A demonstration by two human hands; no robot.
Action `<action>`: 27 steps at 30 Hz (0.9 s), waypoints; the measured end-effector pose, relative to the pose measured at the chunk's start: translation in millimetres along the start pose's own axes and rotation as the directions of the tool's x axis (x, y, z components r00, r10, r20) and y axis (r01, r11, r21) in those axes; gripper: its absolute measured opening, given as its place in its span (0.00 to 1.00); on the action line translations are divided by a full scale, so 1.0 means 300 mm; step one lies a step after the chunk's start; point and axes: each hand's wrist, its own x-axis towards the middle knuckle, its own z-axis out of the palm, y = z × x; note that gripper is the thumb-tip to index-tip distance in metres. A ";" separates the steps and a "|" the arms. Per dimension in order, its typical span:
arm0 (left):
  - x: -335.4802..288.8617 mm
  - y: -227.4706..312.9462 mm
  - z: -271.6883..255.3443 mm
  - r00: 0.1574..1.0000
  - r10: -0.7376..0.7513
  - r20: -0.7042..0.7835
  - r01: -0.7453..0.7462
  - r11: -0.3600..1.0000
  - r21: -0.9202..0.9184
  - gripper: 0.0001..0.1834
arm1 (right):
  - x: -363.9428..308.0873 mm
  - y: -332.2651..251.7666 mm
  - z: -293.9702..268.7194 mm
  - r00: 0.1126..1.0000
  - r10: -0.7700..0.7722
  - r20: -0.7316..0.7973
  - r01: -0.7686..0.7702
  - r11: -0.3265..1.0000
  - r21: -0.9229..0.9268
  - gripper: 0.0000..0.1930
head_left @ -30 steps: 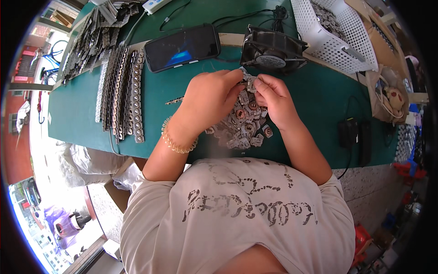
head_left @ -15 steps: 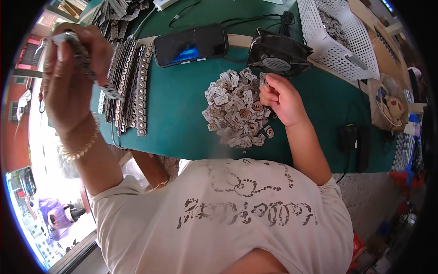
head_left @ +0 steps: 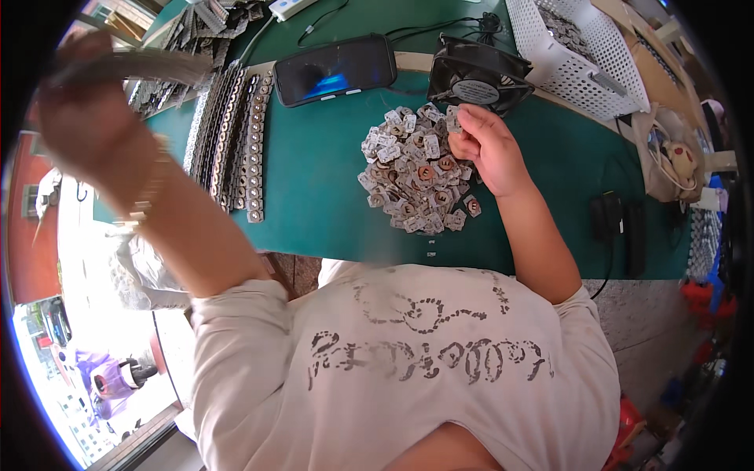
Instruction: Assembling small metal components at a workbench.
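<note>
Fingers of the right hand (head_left: 493, 149) pinch a small metal piece (head_left: 453, 119) by the pile (head_left: 412, 177); a light grip on its edges suits it. The blurred left hand (head_left: 88, 110) grips a long strip (head_left: 161, 66), best held level, clear of the other strips (head_left: 255, 149) on the desk (head_left: 314, 188).

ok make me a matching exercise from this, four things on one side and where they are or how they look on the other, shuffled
Column one
1. phone
2. left hand
3. basket
4. right hand

Column two
A. pinching a small metal piece at the edge of the pile
B. white, with perforated walls, to the right of the fan
C. dark screen with a blue patch, to the left of the fan
D. at the far left, motion-blurred, holding a blurred strip

Right pairs: 1-C, 2-D, 3-B, 4-A
</note>
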 end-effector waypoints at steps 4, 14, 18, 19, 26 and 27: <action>-0.528 -0.294 0.131 0.851 -0.354 0.388 0.093 0.828 0.553 0.06 | -0.004 0.003 0.020 0.988 -0.143 0.054 0.146 0.988 -0.057 0.14; -0.667 -0.337 0.200 0.469 -0.483 0.739 -0.137 0.787 0.601 0.05 | -0.018 0.012 0.008 0.998 -0.038 -0.049 0.036 0.998 -0.056 0.14; -0.665 -0.340 0.197 0.435 -0.503 0.747 -0.164 0.771 0.615 0.05 | -0.020 0.002 0.019 0.996 -0.018 -0.082 0.012 0.997 -0.074 0.14; -0.664 -0.342 0.197 0.433 -0.504 0.747 -0.174 0.767 0.618 0.05 | -0.020 -0.004 0.023 0.996 -0.029 -0.082 0.020 0.995 -0.100 0.14; -0.671 -0.341 0.196 0.447 -0.536 0.717 -0.150 0.745 0.650 0.05 | -0.021 -0.006 0.026 0.995 -0.047 -0.091 0.032 0.986 -0.166 0.14; -0.673 -0.341 0.197 0.450 -0.537 0.713 -0.154 0.740 0.654 0.05 | -0.021 -0.004 0.023 0.995 -0.056 -0.086 0.041 0.985 -0.167 0.14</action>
